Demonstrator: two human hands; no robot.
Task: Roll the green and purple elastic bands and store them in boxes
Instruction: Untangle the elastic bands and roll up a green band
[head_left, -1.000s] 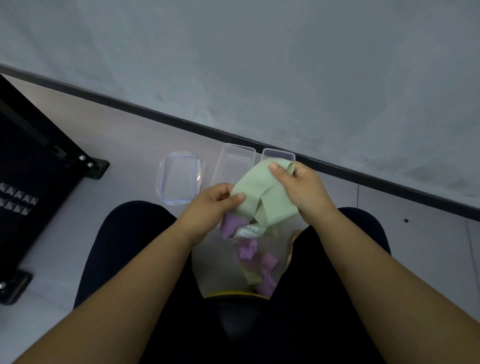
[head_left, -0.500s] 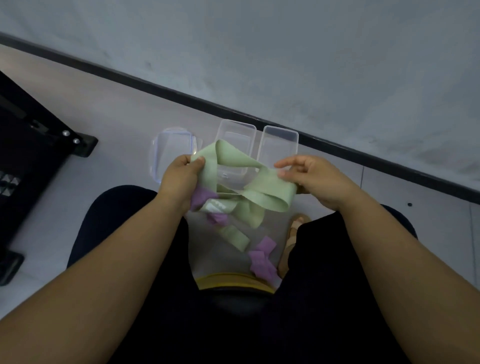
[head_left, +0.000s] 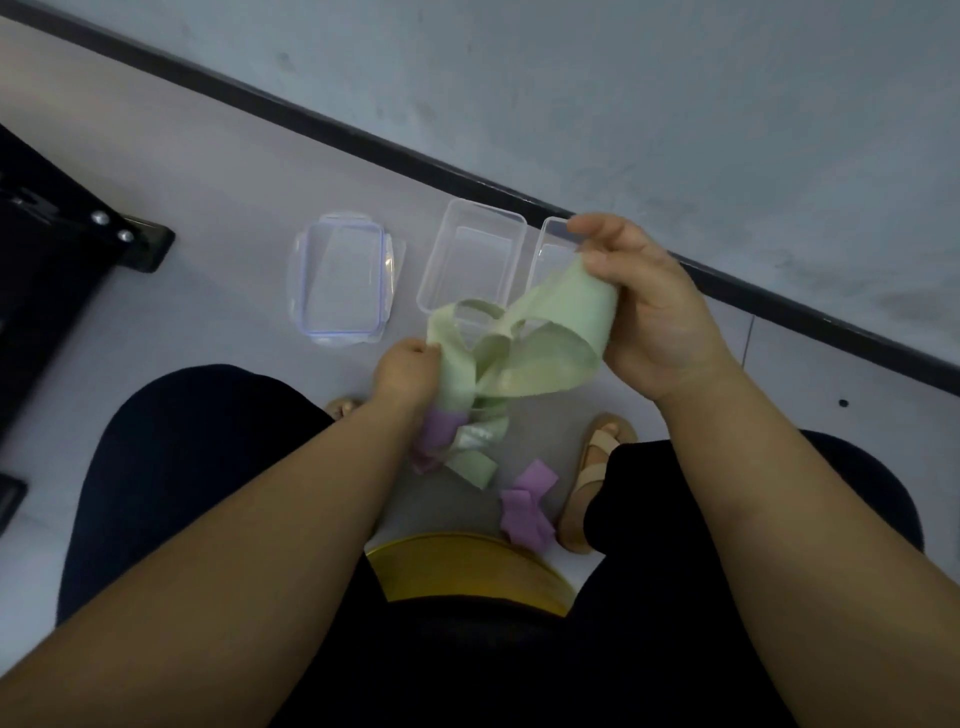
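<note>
Right hand (head_left: 654, 306) pinches the far end of the wide pale-green elastic band (head_left: 545, 343) between thumb and curled fingers, holding it above the floor. Left hand (head_left: 410, 369) grips the near part of the same band in a closed fist, lower and closer to the body. Between the two hands the band hangs slack in several twisted loops; no coil has been formed.

A soft purple elastic band (head_left: 524, 501) trails below the left fist and ends in a loose heap on the floor, near a tan sandal (head_left: 592, 478). Whether the left hand also clasps the purple band cannot be determined; the fist hides that part.

Two clear rectangular plastic boxes stand side by side on the far floor, both open: the left box (head_left: 488, 209) in full view, the right box (head_left: 545, 244) partly behind the right hand. A clear snap-on lid (head_left: 340, 280) lies to their left.

Assessment: the work is at the sorting stage, with the green band being separated from the purple one before rolling. Neither band is rolled or stored. The next move calls for clearing the twists, finding a free end of the green band, and winding it flat and snug so the roll fits a box.
</note>
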